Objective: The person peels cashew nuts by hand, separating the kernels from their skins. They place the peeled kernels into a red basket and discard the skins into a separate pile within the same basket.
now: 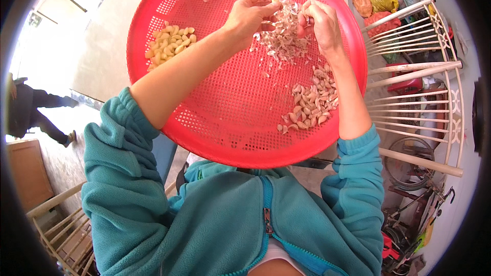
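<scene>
A wide red plastic sieve basket (226,96) lies before me. My left hand (253,17) is over its far part, thumb and forefinger pinching a peeled garlic clove (275,0). To the right, my right hand (320,25) has its fingers curled in on a small pale scrap that looks like garlic skin (307,19). Beneath and between both hands spreads a heap of papery garlic skins (285,42). Peeled cloves (168,42) form a pile at the basket's left side. Unpeeled garlic cloves (310,103) are gathered at the lower right, beside my right forearm.
The basket rests on a pale table (109,46). White metal railings (414,69) stand close on the right, with filled bags (383,2) and a bicycle (410,165) beyond. Another rail (57,203) is at lower left. A person in dark clothes (38,107) is at far left.
</scene>
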A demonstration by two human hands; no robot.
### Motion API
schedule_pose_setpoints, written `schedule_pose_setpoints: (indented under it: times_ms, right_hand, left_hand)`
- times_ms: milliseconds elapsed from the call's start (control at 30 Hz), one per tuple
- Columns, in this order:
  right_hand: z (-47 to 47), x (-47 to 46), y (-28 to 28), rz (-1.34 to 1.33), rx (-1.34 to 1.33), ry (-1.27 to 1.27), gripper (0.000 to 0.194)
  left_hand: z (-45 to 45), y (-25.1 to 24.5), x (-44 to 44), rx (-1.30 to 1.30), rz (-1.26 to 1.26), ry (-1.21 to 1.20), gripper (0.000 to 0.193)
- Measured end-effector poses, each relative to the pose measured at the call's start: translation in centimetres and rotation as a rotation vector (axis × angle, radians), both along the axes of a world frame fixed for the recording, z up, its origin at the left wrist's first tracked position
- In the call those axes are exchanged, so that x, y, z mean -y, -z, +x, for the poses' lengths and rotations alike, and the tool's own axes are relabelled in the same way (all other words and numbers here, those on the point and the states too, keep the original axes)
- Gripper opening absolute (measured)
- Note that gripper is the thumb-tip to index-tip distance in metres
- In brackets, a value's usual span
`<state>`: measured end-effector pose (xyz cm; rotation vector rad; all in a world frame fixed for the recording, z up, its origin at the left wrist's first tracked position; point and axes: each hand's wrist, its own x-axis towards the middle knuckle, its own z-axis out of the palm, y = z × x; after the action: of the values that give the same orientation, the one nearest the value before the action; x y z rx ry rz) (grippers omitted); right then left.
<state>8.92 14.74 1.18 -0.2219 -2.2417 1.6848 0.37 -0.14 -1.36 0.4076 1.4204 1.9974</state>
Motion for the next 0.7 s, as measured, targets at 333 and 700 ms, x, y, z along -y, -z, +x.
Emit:
schedule_pose_setpoints:
  times_ms: [333,700]
  right_hand:
    - [-0.7,-0.4,1.3,0.429,-0.023,0.153,0.012]
    - [-0.6,0.3,1.4,0.601,-0.070,0.105,0.016]
  left_hand:
    - [0.1,1.5,-0.4,-0.053,0.045,0.012,0.013]
    - [0.1,1.4,-0.2,-0.117,-0.022,0.000,0.011]
